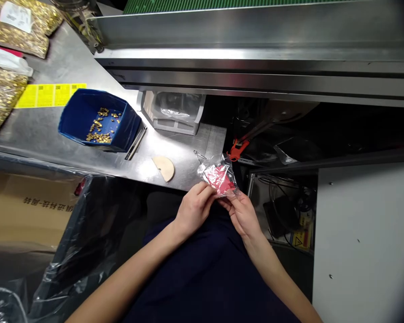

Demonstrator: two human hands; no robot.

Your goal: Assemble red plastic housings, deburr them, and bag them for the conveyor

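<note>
A clear plastic bag (218, 176) with something flat and red inside is held at the bench's front corner. My left hand (195, 204) pinches the bag's near edge from the left. On the other side, my right hand (241, 212) grips the same edge between thumb and fingers. What exactly the red content is cannot be made out. Just beyond the bag, a small metal piece (199, 154) lies on the bench. Left of my hands rests a pale, half-round flat piece (164, 168) with a small notch.
A blue bin (69, 117) holds small brass-coloured parts, with pen-like tools (136, 143) beside it. Behind are a grey bin (175, 127) with clear bags and the conveyor's metal rail (256, 78). Bags of brass parts (3, 96) lie left. A orange-red tool (237, 150) hangs right.
</note>
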